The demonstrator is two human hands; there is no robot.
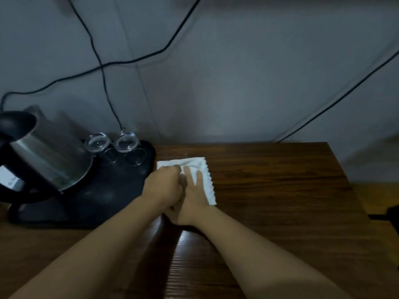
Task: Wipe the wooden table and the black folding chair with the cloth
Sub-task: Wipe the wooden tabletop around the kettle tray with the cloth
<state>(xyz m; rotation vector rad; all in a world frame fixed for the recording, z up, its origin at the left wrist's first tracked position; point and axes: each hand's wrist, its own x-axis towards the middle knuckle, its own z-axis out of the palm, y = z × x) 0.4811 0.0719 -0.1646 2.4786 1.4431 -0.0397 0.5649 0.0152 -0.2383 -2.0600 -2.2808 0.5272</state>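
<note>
Lying spread on the wooden table [280, 190], the white cloth [194, 164] sits at the centre of view, its left edge just beside the black tray [121, 190]. The right hand [192, 195] presses it flat with straight, slightly spread fingers. The left hand [164, 184], touching the right at its 9 o'clock, has its fingers curled down and bunched on the cloth's left part, gripping it. At 9 o'clock from the cloth, the tray carries a steel kettle [49, 160] with a black lid and two clear glasses [126, 143], the nearest obstacles. Black cables [101, 67] cross the grey wall [237, 72] at 12 o'clock. A white box [8, 178] at the far left edge bears print too blurred to read.
</note>
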